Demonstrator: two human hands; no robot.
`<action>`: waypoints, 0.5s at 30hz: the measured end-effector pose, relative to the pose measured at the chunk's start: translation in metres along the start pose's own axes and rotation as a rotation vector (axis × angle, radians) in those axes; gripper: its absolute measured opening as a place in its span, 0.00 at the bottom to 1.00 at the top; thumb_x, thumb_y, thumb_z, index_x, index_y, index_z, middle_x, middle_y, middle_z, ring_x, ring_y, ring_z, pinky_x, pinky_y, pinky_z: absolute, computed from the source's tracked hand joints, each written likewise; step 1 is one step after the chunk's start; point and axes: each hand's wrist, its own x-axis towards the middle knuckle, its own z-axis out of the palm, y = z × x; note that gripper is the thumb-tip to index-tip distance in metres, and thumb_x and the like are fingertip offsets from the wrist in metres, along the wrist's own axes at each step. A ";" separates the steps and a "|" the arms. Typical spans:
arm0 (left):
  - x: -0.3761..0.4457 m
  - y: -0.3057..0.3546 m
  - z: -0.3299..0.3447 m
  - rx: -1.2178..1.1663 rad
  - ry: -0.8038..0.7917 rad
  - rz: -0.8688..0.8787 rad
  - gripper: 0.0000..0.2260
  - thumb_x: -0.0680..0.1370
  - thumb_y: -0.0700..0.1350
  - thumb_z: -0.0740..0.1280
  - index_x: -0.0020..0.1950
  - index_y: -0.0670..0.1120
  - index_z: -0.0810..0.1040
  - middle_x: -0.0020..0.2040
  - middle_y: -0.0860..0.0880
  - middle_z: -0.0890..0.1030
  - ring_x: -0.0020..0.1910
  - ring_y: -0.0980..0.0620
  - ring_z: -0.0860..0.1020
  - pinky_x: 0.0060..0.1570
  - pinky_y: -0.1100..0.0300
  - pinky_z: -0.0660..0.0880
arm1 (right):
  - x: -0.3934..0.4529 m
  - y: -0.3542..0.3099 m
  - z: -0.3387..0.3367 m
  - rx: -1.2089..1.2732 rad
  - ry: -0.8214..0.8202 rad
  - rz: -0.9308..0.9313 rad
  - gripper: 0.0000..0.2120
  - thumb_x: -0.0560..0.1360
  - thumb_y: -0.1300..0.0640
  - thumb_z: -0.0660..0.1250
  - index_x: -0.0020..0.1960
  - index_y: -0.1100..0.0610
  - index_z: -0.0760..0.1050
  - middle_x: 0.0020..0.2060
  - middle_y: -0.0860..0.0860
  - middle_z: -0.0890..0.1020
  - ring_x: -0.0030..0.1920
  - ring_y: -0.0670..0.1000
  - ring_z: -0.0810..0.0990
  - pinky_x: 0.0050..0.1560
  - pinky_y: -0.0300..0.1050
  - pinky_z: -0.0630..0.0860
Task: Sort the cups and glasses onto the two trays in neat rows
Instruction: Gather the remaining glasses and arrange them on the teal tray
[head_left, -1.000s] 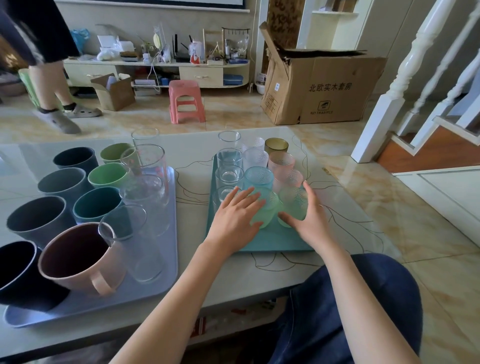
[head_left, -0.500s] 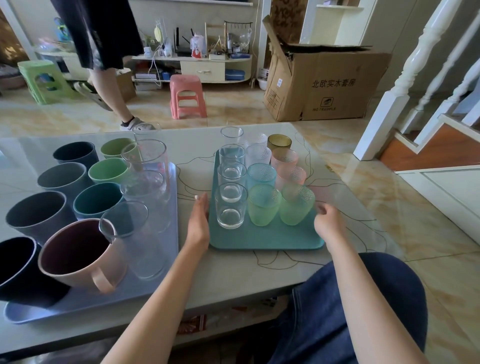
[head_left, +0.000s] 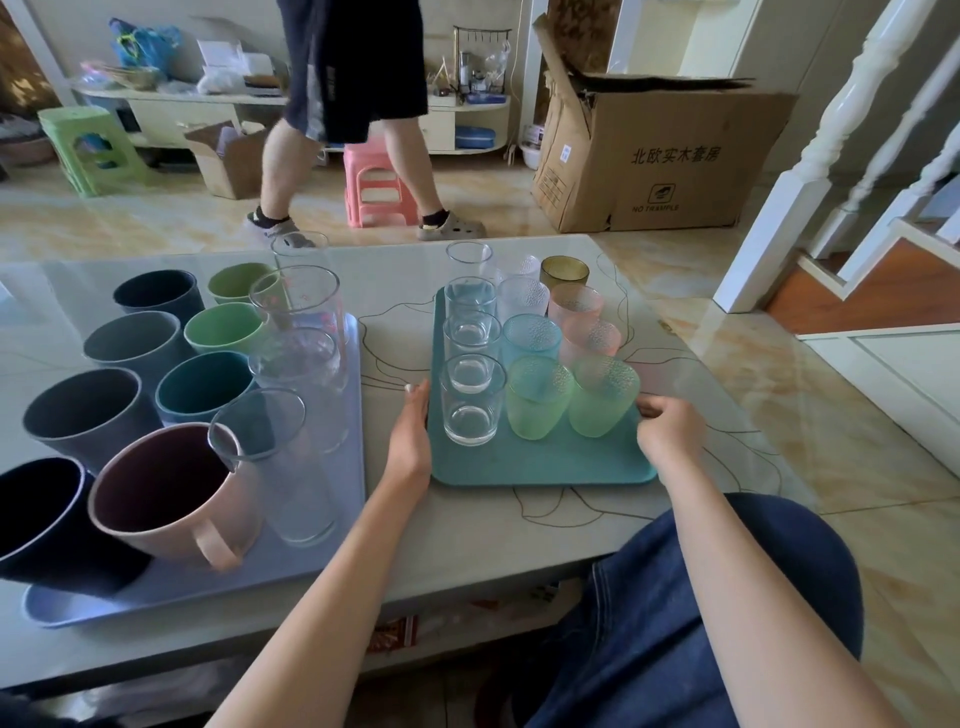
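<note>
Beyond the bench's far edge a person (head_left: 353, 104) walks past a pink stool (head_left: 376, 187). A cardboard box (head_left: 665, 156) stands beyond the far right corner, a green stool (head_left: 83, 145) far left.

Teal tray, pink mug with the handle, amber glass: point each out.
teal tray (head_left: 545, 462), head view, bare near floor.
pink mug (head_left: 171, 488), head view, inner wall.
amber glass (head_left: 564, 272), head view, rim.

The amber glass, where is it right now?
In the head view, the amber glass stands at the far right corner of the teal tray, just behind the pink glasses.
</note>
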 end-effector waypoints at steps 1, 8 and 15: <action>0.000 -0.002 0.000 0.006 0.007 0.001 0.24 0.82 0.55 0.47 0.74 0.45 0.64 0.73 0.52 0.66 0.73 0.55 0.63 0.74 0.56 0.57 | 0.001 0.000 0.000 -0.001 -0.002 0.007 0.20 0.73 0.73 0.57 0.57 0.60 0.80 0.54 0.58 0.83 0.54 0.57 0.78 0.48 0.40 0.69; -0.011 -0.001 0.008 0.082 0.081 0.003 0.21 0.81 0.56 0.52 0.71 0.50 0.68 0.73 0.55 0.66 0.73 0.57 0.62 0.75 0.53 0.55 | 0.008 -0.004 -0.002 0.025 -0.006 0.014 0.18 0.74 0.71 0.58 0.58 0.61 0.79 0.55 0.59 0.82 0.57 0.57 0.78 0.50 0.39 0.68; -0.015 0.005 0.012 0.205 0.097 0.027 0.20 0.82 0.54 0.51 0.72 0.50 0.67 0.73 0.54 0.66 0.73 0.56 0.62 0.74 0.58 0.56 | 0.015 -0.003 0.001 0.001 0.005 0.008 0.16 0.75 0.69 0.60 0.57 0.60 0.80 0.55 0.58 0.82 0.57 0.58 0.78 0.49 0.39 0.67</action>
